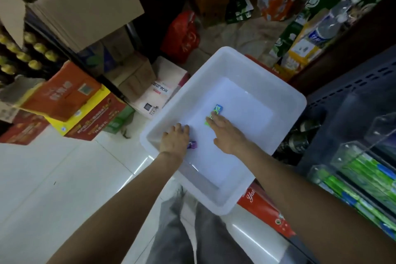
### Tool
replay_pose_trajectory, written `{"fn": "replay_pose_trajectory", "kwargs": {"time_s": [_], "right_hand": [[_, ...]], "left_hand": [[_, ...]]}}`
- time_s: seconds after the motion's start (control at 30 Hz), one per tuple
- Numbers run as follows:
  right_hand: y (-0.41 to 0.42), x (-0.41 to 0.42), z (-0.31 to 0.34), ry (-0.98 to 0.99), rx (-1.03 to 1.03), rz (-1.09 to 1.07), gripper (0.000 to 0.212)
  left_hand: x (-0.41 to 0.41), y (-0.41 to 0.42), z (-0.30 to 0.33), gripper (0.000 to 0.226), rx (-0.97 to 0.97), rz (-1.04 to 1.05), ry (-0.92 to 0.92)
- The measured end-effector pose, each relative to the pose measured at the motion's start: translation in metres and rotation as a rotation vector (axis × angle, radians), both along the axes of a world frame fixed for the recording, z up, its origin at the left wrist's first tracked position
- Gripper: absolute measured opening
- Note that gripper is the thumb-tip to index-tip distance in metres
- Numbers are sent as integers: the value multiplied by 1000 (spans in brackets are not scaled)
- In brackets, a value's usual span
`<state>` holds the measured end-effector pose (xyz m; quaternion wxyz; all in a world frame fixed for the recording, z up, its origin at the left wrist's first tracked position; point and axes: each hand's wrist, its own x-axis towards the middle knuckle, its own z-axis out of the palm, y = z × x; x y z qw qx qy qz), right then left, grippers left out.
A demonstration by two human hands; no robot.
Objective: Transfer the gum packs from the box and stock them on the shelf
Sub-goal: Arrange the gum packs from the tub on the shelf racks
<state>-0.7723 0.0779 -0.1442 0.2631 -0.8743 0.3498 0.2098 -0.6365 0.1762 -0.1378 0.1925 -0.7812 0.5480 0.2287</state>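
**Down in the bin: both hands among the last gum packs**

Underfoot, a glossy white tiled floor (pixel 53 188) fills the lower left, hemmed by stock: folded brown cardboard cartons (pixel 81 4) piled at upper left, orange and red printed boxes (pixel 64 100) below them, and a red plastic bag (pixel 182 36) slumped further back. Along the right edge stands a dark perforated shelf (pixel 353 83), with clear dividers holding rows of green gum packs on the shelf (pixel 364 180); its lower end is cut off by the frame.

A white plastic box (pixel 267 83) sits tilted across the middle, resting partly on a red carton (pixel 261 205) that it mostly hides.

Inside, the right hand (pixel 229 135) lies flat, fingers straight and released, fingertips touching a green and blue gum pack (pixel 216 111) on the box bottom. The left hand (pixel 174 140) sits at the box's near-left wall, fingers curled downward; a purple gum pack (pixel 192 144) peeks out just beside it, but whether the fingers grasp it cannot be told.

Grey trousers (pixel 192 238) show at the bottom.
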Motion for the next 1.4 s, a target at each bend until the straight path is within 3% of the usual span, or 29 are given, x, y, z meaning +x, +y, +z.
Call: {"fn": "replay_pose_trajectory", "kwargs": {"time_s": [0.17, 0.27, 0.37, 0.43, 0.53, 0.63, 0.77, 0.93, 1.13, 1.23, 1.3, 1.4], "right_hand": [[3, -2, -1, -7, -88, -50, 66], [2, -6, 1, -11, -201, -197, 61], [-5, -10, 1, 5, -319, -273, 53], [-9, -11, -3, 47, -360, -287, 47], [-10, -11, -8, 97, -365, -345, 36], [-6, -9, -12, 79, -269, -470, 27], [2, -5, -14, -40, -77, -735, 31], [5, 9, -13, -285, 199, -1121, 19], [14, 18, -10, -551, 495, -1430, 12], [16, 19, 1, -623, 502, -1483, 9], [15, 18, 12, -667, 489, -1492, 18], [13, 20, 40, -748, 501, -1450, 7]], "left_hand": [[0, -17, -8, 39, -102, -42, 58], [2, -27, -14, 43, -171, -78, 125], [5, -38, -21, 50, -267, -55, 320], [6, -44, -24, 52, -325, -14, 462], [4, -47, -29, 50, -382, 44, 521], [2, -47, -34, 51, -385, 122, 526], [-1, -51, -34, 50, -374, 214, 516], [-8, -55, -33, 44, -352, 213, 473], [-6, -61, -29, 38, -350, 392, 706], [-3, -58, -18, 40, -353, 526, 860], [1, -55, -7, 41, -379, 599, 983], [9, -53, 18, 43, -445, 607, 1085]]}}
